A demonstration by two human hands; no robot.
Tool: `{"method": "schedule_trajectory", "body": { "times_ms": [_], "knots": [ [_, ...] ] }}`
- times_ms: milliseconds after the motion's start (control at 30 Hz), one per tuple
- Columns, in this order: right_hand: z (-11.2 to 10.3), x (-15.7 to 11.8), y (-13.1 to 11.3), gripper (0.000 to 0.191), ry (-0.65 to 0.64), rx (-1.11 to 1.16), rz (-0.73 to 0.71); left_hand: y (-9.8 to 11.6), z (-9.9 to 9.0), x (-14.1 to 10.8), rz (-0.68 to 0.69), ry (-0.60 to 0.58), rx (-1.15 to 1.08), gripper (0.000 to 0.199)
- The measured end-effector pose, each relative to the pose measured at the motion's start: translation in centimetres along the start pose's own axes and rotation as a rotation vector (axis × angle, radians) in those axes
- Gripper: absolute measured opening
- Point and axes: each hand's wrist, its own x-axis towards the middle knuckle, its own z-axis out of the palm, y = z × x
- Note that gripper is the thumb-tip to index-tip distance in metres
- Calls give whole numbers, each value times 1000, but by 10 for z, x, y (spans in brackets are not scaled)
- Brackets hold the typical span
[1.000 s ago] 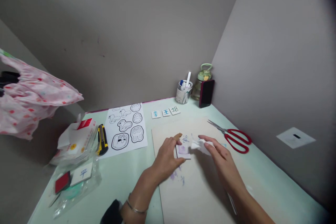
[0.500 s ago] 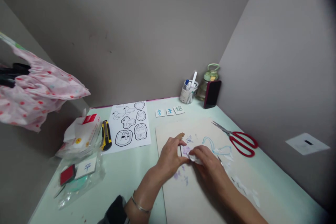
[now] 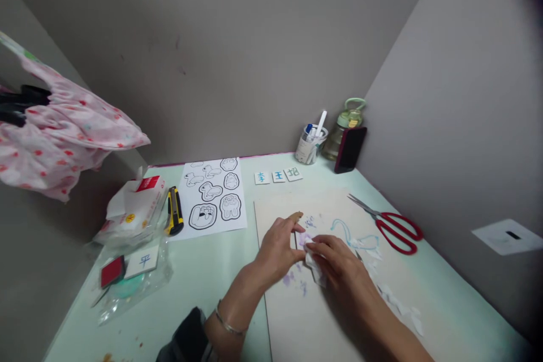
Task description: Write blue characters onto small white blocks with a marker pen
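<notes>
My left hand (image 3: 278,249) rests on the pale board (image 3: 292,328), its thumb and fingers spread around the left side of a small purple-stained piece (image 3: 302,238). Pinched in the fingers of my right hand (image 3: 339,263) is a crumpled white tissue (image 3: 314,269), pressed against that piece. My fingers cover part of the piece. Purple smudges mark the board above and below it. To the right is a light blue line drawing (image 3: 341,229), with torn white scraps (image 3: 401,306) nearer the board's right side.
Red-handled scissors (image 3: 399,232) lie at the right. Behind are three small character cards (image 3: 278,176), a pen jar (image 3: 311,146), a bottle and a phone (image 3: 350,150). Printed drawings (image 3: 214,198), a yellow cutter (image 3: 174,212), a tissue pack (image 3: 138,206) and a red ink pad (image 3: 112,272) are left.
The view has shifted slightly. The tissue in my right hand now hangs lower and shows more below the fingers. My left hand stays at the piece.
</notes>
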Motion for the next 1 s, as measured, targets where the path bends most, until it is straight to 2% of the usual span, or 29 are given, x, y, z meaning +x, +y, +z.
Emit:
{"method": "schedule_trajectory", "body": {
  "times_ms": [267,467,733,867,1000],
  "knots": [
    [15,18,-1,23,25,-116,12,-2,3,1,3,19,1,86],
    [10,6,-3,19,-12,-157,8,-2,4,0,-6,32,5,88],
    [10,23,1,22,-41,-207,40,-1,4,0,-5,33,22,87],
    [7,21,-3,23,-94,-224,41,-2,4,0,3,24,28,86],
    [7,30,-8,21,-105,-237,82,-3,4,1,14,20,36,85]
  ]
}}
